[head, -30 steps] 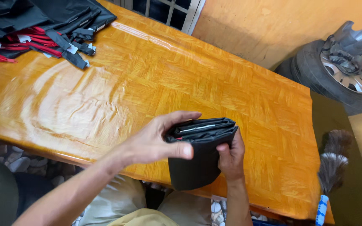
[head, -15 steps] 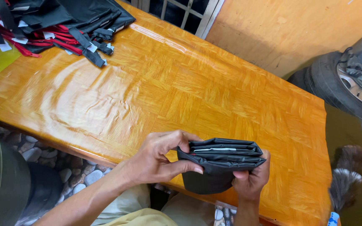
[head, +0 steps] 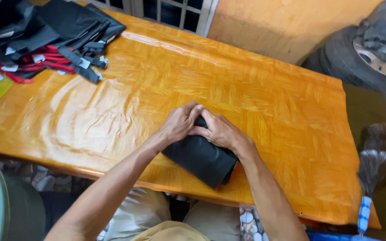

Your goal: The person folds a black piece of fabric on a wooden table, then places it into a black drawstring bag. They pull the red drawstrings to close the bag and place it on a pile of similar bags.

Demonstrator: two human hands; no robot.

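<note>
Head view. A folded black fabric bundle (head: 202, 158) lies flat on the glossy orange wooden table (head: 255, 98), near its front edge. The left hand (head: 179, 122) and the right hand (head: 220, 130) rest side by side on the bundle's far end, fingers curled and pressing down, nothing gripped between them. The bundle appears soft, light and compressible, layered rather than stiff; its folds would likely spring open if released, and the polished table may let it slide. Best held across the stacked edges, thumb beneath and fingers above. A heap of black and red fabric pieces (head: 45, 40) lies at the far left corner, well apart.
</note>
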